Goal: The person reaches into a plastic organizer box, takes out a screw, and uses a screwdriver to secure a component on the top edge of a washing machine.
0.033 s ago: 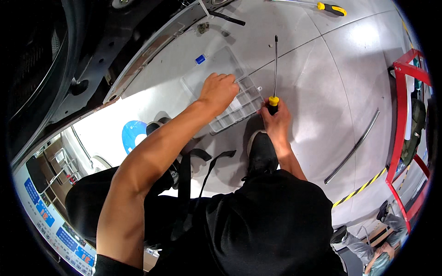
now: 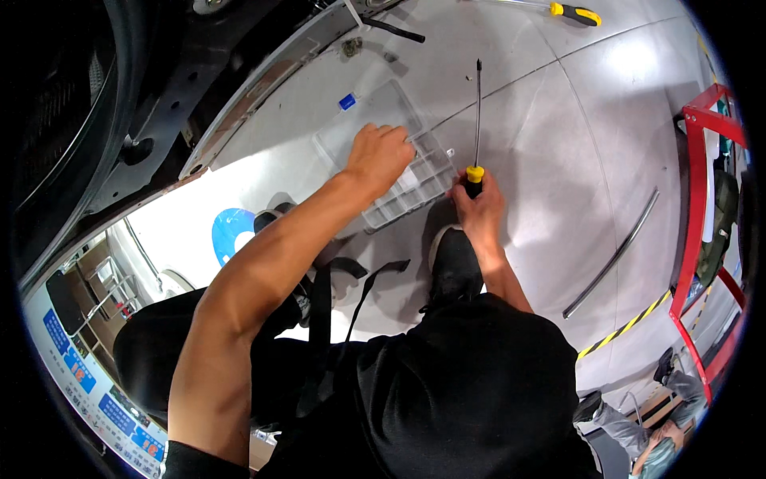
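Observation:
A clear plastic compartment box (image 2: 432,169) lies on the floor between my feet and the vehicle, its transparent lid (image 2: 387,108) folded open toward the far side. My left hand (image 2: 378,156) is over the box with its fingers curled down at the compartments; the fingertips and anything in them are hidden. My right hand (image 2: 482,206), just right of the box, is closed round the yellow and black handle of a screwdriver (image 2: 477,128). Its long shaft points away from me. A small white piece (image 2: 450,152) shows at the box's right edge.
Vehicle bodywork (image 2: 239,112) fills the upper left. Another yellow and black screwdriver (image 2: 576,14) lies at the far right. A dark tube (image 2: 613,255) rests on the floor near a red metal frame (image 2: 691,207). A person (image 2: 664,435) is at the lower right.

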{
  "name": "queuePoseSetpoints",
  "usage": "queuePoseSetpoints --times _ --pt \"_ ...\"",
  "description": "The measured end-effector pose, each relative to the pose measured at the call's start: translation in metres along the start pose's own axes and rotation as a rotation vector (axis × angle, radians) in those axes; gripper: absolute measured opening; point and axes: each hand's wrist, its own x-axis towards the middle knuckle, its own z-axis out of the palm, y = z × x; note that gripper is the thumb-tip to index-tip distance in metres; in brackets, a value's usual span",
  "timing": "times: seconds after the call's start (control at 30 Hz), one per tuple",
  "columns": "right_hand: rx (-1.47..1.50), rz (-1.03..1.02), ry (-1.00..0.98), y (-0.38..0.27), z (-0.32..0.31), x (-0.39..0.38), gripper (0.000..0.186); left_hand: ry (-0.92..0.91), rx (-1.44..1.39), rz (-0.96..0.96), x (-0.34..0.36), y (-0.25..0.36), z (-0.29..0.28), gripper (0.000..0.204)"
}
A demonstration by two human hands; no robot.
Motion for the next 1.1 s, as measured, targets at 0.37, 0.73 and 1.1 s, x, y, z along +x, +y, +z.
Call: queuePoseSetpoints --times 0.37,0.73,1.1 --pt "0.170 0.053 -0.029 0.001 0.002 -0.001 0.013 -0.070 -0.146 0.276 -0.047 -0.040 -0.009 0.011" --pt "-0.027 -0.052 -0.019 0.011 0.001 0.001 0.015 0.079 -0.145 0.215 -0.101 -0.030 0.033 0.008" --pt "-0.036 -0.122 -0.016 0.015 0.000 0.002 0.016 -0.327 0.139 0.051 -0.077 -0.003 0.026 0.005"
